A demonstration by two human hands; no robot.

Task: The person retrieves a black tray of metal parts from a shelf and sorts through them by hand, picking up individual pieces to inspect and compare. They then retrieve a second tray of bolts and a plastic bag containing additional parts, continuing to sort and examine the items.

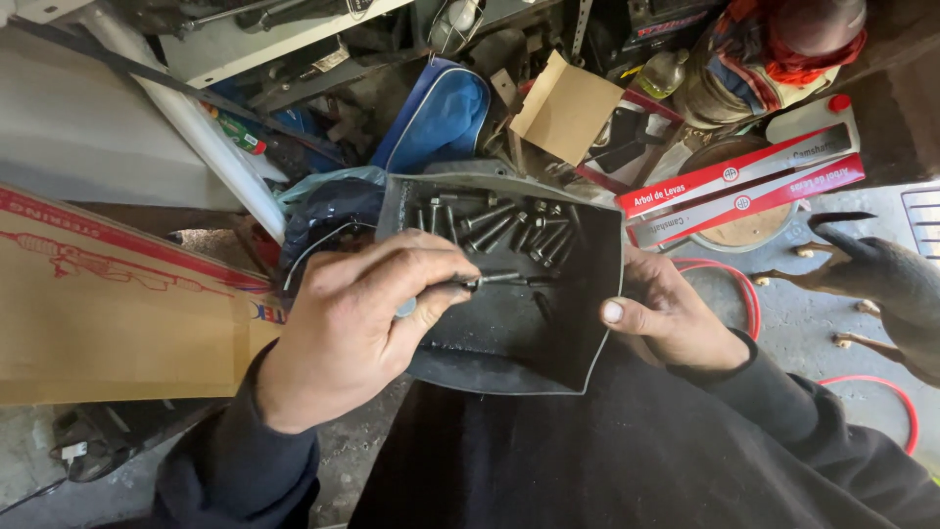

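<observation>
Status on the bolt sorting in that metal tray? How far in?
Done: a batch of bolts already lies lined up at the far end of the dark metal tray. In hand: the left hand pinches one bolt over the tray, while the right hand steadies the tray's edge. Left: one loose bolt mid-tray; I can't tell whether more wait outside it.

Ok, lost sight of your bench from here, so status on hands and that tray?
Left hand pinching one bolt over the dark metal tray. Right hand gripping the tray's edge. More loose bolts piled at the far end.
</observation>
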